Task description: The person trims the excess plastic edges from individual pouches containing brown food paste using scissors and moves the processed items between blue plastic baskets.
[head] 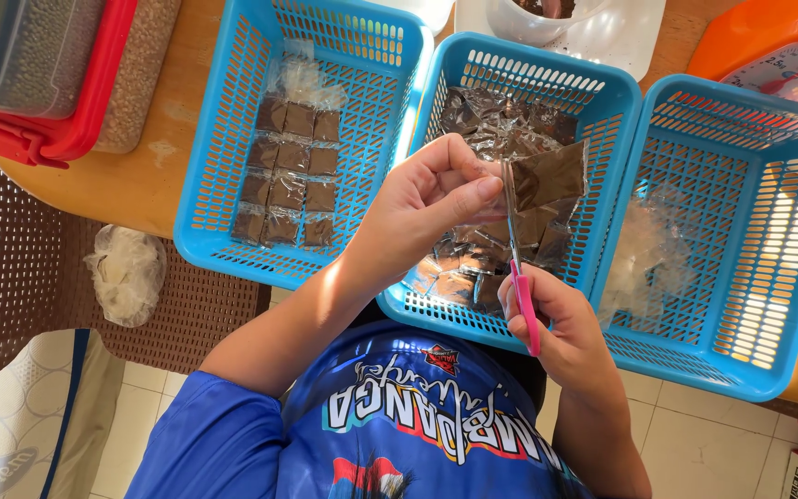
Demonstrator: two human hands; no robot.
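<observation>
A wooden table [154, 176] carries three blue baskets along its near edge. Over the middle basket [547, 74], the left hand [427, 208] pinches a brown packet [551, 174] between thumb and fingers. The right hand [561, 323] grips pink scissors [519, 277], blades at the packet's edge.

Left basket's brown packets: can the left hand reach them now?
Probably yes: the left basket is open, its brown packets uncovered near the left hand, though that hand pinches a held packet at the scissors.
</observation>
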